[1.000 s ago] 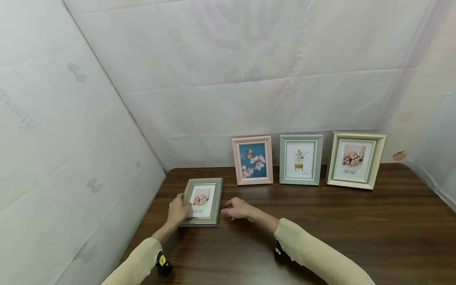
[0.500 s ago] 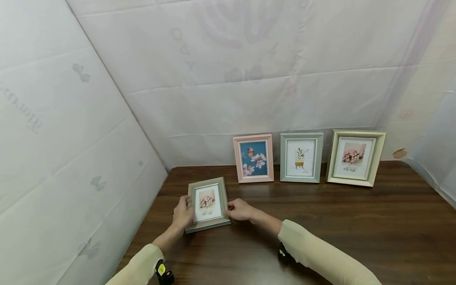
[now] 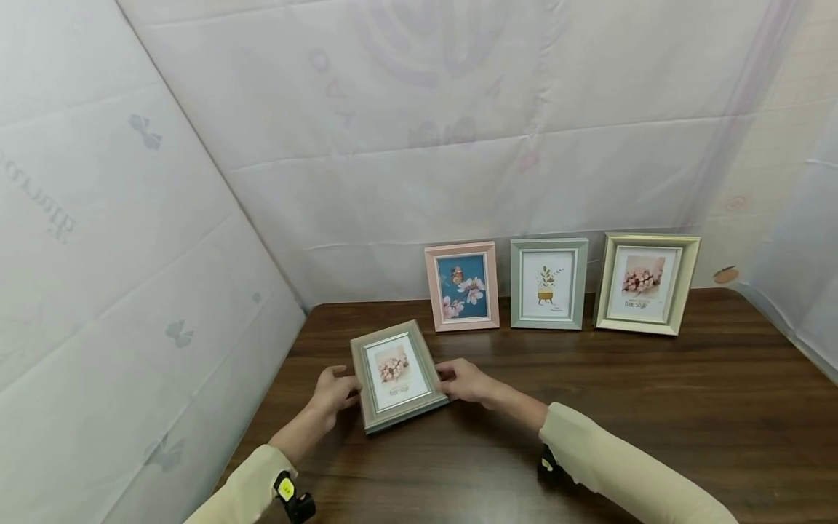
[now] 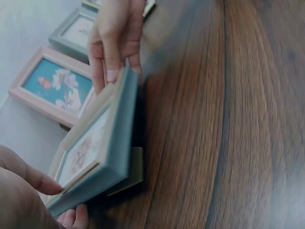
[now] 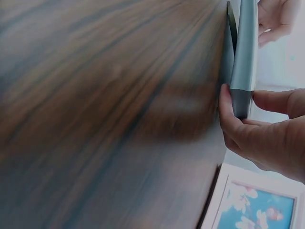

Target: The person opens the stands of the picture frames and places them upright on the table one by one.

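A grey-beige picture frame (image 3: 399, 378) with a pink flower print is tilted, its face turned up, between the two hands. My right hand (image 3: 463, 380) pinches its right edge; the right wrist view shows thumb and fingers on opposite sides of the frame's border. At the left edge, my left hand (image 3: 334, 393) holds the frame, its thumb (image 4: 45, 182) on the front and fingertips (image 4: 76, 217) beneath the border. Behind the frame, part of a stand leg (image 4: 136, 167) shows in the left wrist view.
Along the back wall stand a pink frame (image 3: 494, 309) with blossoms, a green frame (image 3: 516, 284) with a potted plant, and a cream frame (image 3: 681, 291). All are on the dark wooden table (image 3: 628, 400). White cloth walls (image 3: 366, 189) enclose the back and left.
The grey-beige frame has gone from lying on the table to tilted, turned slightly and moved right. My right hand has taken hold of its right edge; the left hand has shifted along with it.
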The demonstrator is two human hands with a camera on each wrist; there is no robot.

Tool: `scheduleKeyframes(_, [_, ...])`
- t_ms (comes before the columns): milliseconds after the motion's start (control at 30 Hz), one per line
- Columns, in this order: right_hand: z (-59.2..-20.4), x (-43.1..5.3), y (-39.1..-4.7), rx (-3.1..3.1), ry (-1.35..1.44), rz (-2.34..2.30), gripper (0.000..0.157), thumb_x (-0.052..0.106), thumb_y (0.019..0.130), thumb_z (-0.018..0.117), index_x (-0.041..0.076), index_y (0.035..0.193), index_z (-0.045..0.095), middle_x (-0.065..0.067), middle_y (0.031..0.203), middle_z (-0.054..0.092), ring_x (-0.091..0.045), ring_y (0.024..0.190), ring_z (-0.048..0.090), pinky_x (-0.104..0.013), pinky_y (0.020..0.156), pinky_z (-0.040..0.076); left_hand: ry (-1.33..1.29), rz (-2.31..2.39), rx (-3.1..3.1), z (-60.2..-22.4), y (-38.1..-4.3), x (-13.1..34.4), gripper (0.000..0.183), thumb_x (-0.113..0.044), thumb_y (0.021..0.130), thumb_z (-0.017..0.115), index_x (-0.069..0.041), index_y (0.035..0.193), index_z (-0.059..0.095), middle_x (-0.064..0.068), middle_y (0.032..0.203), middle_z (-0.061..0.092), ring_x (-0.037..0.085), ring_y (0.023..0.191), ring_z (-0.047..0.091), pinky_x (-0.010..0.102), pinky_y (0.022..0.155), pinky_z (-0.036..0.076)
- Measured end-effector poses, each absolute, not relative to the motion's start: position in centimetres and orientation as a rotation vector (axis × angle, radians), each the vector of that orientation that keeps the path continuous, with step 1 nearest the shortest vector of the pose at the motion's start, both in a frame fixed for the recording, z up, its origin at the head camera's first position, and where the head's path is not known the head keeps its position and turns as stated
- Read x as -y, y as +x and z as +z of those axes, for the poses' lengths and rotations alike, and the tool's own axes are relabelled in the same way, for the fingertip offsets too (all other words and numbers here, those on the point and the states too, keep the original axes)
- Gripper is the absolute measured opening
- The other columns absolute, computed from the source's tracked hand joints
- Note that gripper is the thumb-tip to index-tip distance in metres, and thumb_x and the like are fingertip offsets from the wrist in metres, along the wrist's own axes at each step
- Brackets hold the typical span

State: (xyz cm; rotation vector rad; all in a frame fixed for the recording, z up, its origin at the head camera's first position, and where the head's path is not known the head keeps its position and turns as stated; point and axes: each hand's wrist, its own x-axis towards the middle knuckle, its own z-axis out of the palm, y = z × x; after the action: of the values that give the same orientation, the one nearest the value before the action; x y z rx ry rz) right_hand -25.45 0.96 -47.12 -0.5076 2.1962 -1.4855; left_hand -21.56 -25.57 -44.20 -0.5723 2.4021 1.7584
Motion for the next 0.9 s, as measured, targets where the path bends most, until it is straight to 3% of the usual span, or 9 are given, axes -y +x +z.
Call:
scheduleKeyframes(133, [-46.6,-3.0,-25.3,-2.197,-0.529,-1.498,0.047,-0.003,0.093,0.064,-0.013,0.138,0.054,-0.024,0.116,0.069,-0.017,0.093,0.065,-0.035,0.076,0.062,-0.517,1.796,-2.328,-43.2,-21.4,24.4,0.074,0.003,0.087,0.055,0.016,0.152,0.021,0.036,0.136,0.051,0.026,0.106,0.063,0.046,0.102,0.055])
scheduleKeyframes(300, [-45.8,-6.0,-24.8,-2.19,-0.484,-1.503,0.057,-0.002,0.091,0.067,-0.012,0.144,0.047,-0.022,0.118,0.068,-0.018,0.096,0.065,-0.035,0.074,0.062,-0.438,1.802,-2.32,-42.2,-20.9,22.1,0.072,0.0,0.081,0.059,0.015,0.147,0.033,0.021,0.117,0.061,0.018,0.094,0.065,0.038,0.089,0.06])
scheduleKeyframes(433, [-45.0,-8.3,-24.1,-2.205,-0.428,-1.481,0.06,0.008,0.097,0.065,-0.013,0.148,0.041,-0.018,0.114,0.066,-0.018,0.096,0.063,-0.035,0.071,0.062,-0.341,1.804,-2.301,-41.5,-20.2,19.9,0.068,-0.002,0.08,0.06,0.012,0.143,0.038,0.015,0.11,0.057,0.019,0.093,0.064,0.038,0.088,0.06])
scheduleKeyframes(700, [-44.7,-11.3,-24.2,-2.267,-0.34,-1.436,0.049,0.027,0.108,0.051,-0.007,0.144,0.049,-0.018,0.112,0.066,-0.02,0.089,0.067,-0.041,0.061,0.062,-0.224,1.804,-2.25,-40.7,-20.4,16.2,0.064,-0.003,0.08,0.063,0.006,0.14,0.041,0.01,0.107,0.048,0.019,0.092,0.059,0.039,0.089,0.059])
scheduleKeyframes(900, [-44.9,-12.8,-24.2,-2.305,-0.255,-1.388,0.043,0.02,0.109,0.046,-0.008,0.142,0.047,-0.024,0.118,0.063,-0.026,0.091,0.067,-0.046,0.059,0.062,-0.131,1.796,-2.223,-39.8,-20.5,13.6,0.061,-0.006,0.083,0.069,0.004,0.138,0.044,0.01,0.109,0.05,0.017,0.092,0.057,0.031,0.083,0.057])
